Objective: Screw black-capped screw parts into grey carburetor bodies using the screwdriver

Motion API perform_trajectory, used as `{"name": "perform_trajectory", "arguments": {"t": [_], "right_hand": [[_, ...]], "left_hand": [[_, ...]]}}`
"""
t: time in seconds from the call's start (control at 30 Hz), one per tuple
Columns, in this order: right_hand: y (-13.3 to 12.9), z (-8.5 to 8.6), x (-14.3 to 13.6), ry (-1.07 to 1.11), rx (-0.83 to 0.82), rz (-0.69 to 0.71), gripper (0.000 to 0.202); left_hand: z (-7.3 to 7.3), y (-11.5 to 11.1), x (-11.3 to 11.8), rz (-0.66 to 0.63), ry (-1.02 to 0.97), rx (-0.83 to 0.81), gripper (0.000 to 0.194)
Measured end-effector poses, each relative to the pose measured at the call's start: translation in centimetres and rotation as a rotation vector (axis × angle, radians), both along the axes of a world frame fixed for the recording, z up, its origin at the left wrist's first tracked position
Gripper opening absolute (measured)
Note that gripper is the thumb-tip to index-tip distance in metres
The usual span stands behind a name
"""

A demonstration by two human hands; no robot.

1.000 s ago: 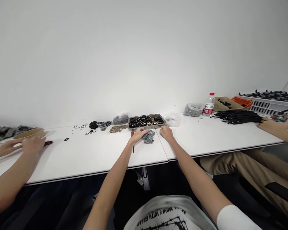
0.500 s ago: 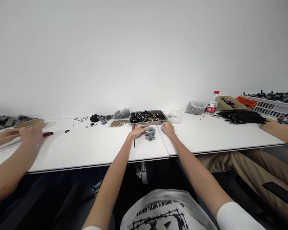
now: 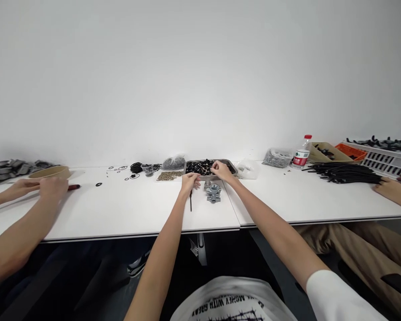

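My left hand [image 3: 189, 181] lies over the handle end of a screwdriver [image 3: 191, 203], its fingers curled around it; the dark shaft points toward the table's front edge. Just to the right, a grey cast-metal part [image 3: 214, 192] with round openings stands on the white table, with neither hand on it. Behind it is a metal tray [image 3: 234, 168] full of small black and brass-coloured fittings [image 3: 198, 167]. My right hand [image 3: 219, 170] reaches over the tray's right half, thumb and fingers pinched together among the fittings. What they pinch is too small to make out.
Small brass pieces [image 3: 170, 175], a bag of dark parts [image 3: 173, 162] and black rings [image 3: 135, 167] lie left of the tray. Rightward are a clear bag [image 3: 247, 170], a bottle [image 3: 301, 154] and black tubes [image 3: 342, 173]. Co-workers' hands [image 3: 53, 189] work at both sides.
My left hand has let go of the grey metal part and moved left onto the screwdriver. My right hand has gone from the table into the tray. The view has shifted slightly.
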State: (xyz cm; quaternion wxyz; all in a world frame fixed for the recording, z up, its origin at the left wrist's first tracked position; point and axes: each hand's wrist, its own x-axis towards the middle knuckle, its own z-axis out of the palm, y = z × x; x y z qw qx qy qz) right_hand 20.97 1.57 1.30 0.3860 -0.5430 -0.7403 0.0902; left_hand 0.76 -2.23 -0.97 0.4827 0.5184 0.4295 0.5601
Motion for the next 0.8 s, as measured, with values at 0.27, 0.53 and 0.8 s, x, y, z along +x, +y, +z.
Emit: {"name": "perform_trajectory", "arguments": {"t": [0.27, 0.53, 0.8], "right_hand": [[1.8, -0.8, -3.5, -0.14, -0.083, 0.199, 0.008], [1.7, 0.0, -1.2, -0.072, 0.012, 0.077, 0.014], [1.5, 1.8, -1.3, 0.033, 0.09, 0.054, 0.018]], "left_hand": [[-0.1, 0.1, 0.0, 0.039, -0.044, -0.01, 0.021], [0.1, 0.0, 0.2, 0.018, -0.061, -0.024, 0.018], [-0.4, 0.0, 0.4, -0.056, -0.047, -0.035, 0.029]]}}
